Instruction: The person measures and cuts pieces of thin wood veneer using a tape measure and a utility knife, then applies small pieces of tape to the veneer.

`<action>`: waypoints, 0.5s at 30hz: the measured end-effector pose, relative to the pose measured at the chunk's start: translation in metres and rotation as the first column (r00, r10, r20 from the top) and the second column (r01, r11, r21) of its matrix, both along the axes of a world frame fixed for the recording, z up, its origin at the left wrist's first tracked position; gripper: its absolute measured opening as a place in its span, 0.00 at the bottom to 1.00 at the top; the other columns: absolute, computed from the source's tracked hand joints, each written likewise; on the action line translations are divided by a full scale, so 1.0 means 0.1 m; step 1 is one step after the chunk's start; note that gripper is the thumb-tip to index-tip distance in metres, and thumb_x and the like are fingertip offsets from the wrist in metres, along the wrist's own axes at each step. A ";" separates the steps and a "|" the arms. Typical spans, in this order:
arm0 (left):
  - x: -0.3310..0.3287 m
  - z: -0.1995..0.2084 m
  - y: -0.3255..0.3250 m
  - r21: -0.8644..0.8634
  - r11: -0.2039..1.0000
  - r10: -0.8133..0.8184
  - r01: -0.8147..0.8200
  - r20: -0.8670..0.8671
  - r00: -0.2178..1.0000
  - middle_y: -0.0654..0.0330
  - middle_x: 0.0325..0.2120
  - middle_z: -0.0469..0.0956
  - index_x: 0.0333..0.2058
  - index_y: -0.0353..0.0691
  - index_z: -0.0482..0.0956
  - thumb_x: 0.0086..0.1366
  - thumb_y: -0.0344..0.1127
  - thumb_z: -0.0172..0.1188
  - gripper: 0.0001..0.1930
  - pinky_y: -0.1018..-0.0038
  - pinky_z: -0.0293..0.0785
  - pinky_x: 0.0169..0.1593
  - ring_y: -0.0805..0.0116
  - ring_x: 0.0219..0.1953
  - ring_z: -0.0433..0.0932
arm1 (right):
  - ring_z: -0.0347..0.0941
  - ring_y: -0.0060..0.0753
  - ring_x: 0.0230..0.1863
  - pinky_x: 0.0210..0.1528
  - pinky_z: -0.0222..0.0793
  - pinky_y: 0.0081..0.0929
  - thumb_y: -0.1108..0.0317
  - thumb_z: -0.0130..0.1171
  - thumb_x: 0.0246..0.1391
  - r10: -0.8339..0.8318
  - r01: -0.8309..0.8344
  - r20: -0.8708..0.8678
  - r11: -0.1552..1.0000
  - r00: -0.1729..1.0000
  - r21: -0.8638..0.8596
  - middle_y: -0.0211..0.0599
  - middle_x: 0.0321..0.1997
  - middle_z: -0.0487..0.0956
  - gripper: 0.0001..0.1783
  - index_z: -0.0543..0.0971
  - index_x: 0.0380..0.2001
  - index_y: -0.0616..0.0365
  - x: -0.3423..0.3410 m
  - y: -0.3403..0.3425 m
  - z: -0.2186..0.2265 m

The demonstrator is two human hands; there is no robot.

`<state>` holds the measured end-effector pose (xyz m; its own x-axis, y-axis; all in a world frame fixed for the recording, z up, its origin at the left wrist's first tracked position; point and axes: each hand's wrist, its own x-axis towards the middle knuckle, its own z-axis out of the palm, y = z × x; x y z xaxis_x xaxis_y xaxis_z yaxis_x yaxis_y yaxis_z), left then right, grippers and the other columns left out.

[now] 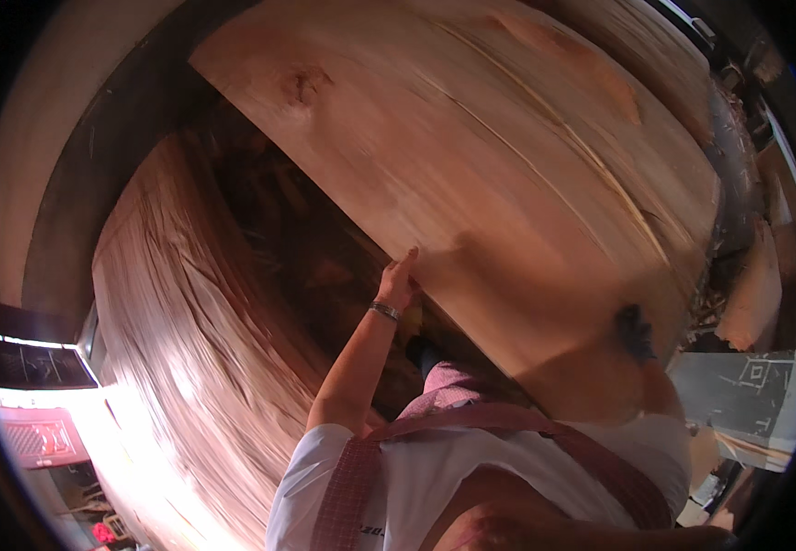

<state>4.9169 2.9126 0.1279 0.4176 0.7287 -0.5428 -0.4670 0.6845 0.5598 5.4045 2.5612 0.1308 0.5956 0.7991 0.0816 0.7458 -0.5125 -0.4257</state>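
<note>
A broad, thin sheet of wood veneer point(471, 193) lies in front of me, pale brown with a dark knot near its far left corner and long splits along its right part. My left hand point(400, 283), with a band at the wrist, grips the sheet's near left edge, thumb on top and the other fingers partly hidden. Over the sheet's near right part is my right hand point(635, 332), in a dark glove and smeared, its fingers not readable. I cannot tell whether it touches the veneer.
Left of me a tall stack of wavy-edged veneer sheets point(178, 312) stands in strong light. A dark gap with scraps point(325, 266) runs between it and the held sheet; my foot point(423, 352) is there. Loose veneer pieces point(751, 294) and a grey panel point(738, 395) lie at right.
</note>
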 end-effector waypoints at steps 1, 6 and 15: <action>-0.12 0.02 0.36 -0.009 1.000 0.016 -0.016 0.013 1.000 0.60 0.30 0.79 0.37 0.36 0.76 0.62 0.41 0.63 0.14 0.69 0.79 0.36 0.66 0.30 0.79 | 0.77 0.40 0.39 0.40 0.72 0.33 0.63 0.55 0.59 0.025 -0.024 0.039 0.999 0.999 -0.037 0.45 0.39 0.79 0.13 0.74 0.45 0.57 0.11 0.12 0.03; -1.23 -0.09 1.97 -0.013 0.993 0.120 -0.121 -0.046 0.992 0.58 0.40 0.78 0.46 0.36 0.73 0.63 0.38 0.61 0.16 0.63 0.79 0.44 0.63 0.43 0.79 | 0.77 0.35 0.38 0.42 0.71 0.30 0.68 0.53 0.61 0.039 -0.016 -0.075 0.961 0.996 0.277 0.45 0.39 0.79 0.10 0.76 0.41 0.63 -0.96 2.78 0.22; -2.31 -0.17 4.78 -0.005 0.977 0.210 -0.211 -0.058 0.976 0.57 0.38 0.77 0.45 0.31 0.73 0.62 0.36 0.63 0.17 0.65 0.78 0.43 0.63 0.40 0.79 | 0.69 0.50 0.53 0.52 0.67 0.46 0.53 0.47 0.61 0.494 -0.526 0.239 0.845 0.836 0.095 0.42 0.53 0.74 0.17 0.75 0.47 0.49 -3.56 7.99 0.64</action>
<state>4.6863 3.3906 0.1109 0.2233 0.7907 -0.5700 -0.5689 0.5806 0.5825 5.0482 3.3600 0.1951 0.0650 0.9527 0.2970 0.9594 0.0222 -0.2813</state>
